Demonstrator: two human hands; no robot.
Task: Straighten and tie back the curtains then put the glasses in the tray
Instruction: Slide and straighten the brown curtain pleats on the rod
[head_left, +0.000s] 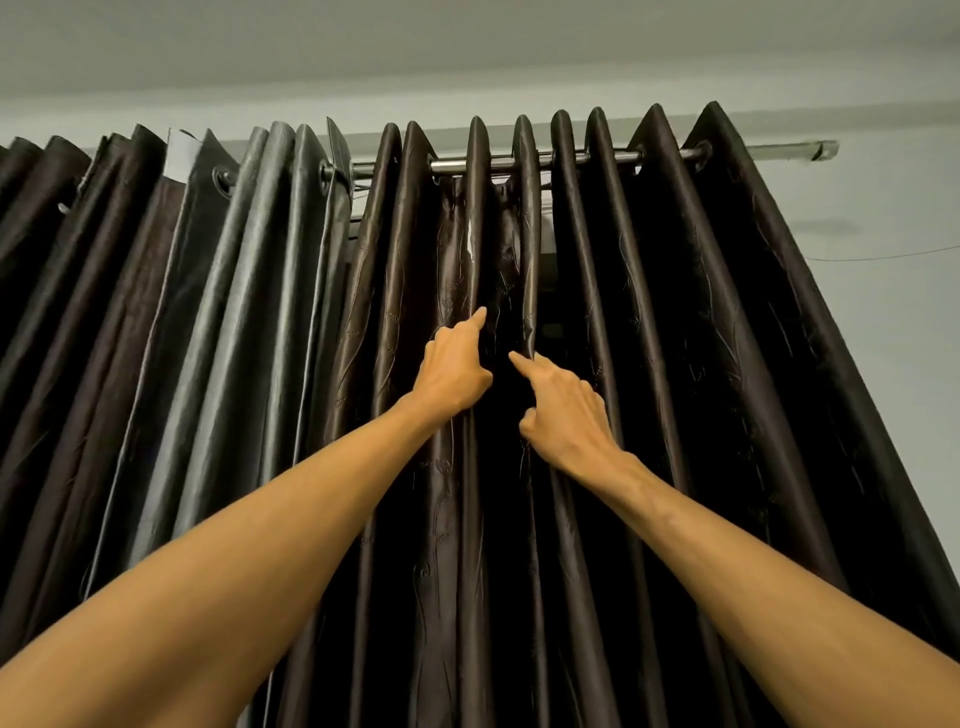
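Note:
A dark brown patterned curtain (675, 364) hangs in deep pleats from a metal rod (571, 158). A greyer, shinier curtain panel (249, 312) hangs bunched to its left. Both my arms reach up to the brown curtain's middle pleats. My left hand (457, 371) holds one pleat, its index finger stretched up along the fold and its other fingers tucked into the dark gap. My right hand (566, 410) grips the neighbouring pleat, index finger pointing at the fold's edge, thumb curled below. No glasses or tray are in view.
More dark pleats (62, 260) fill the far left. The rod's end bracket (821, 150) juts past the curtain on the right, in front of a pale wall (883, 312) crossed by a thin wire. The ceiling (467, 41) is above.

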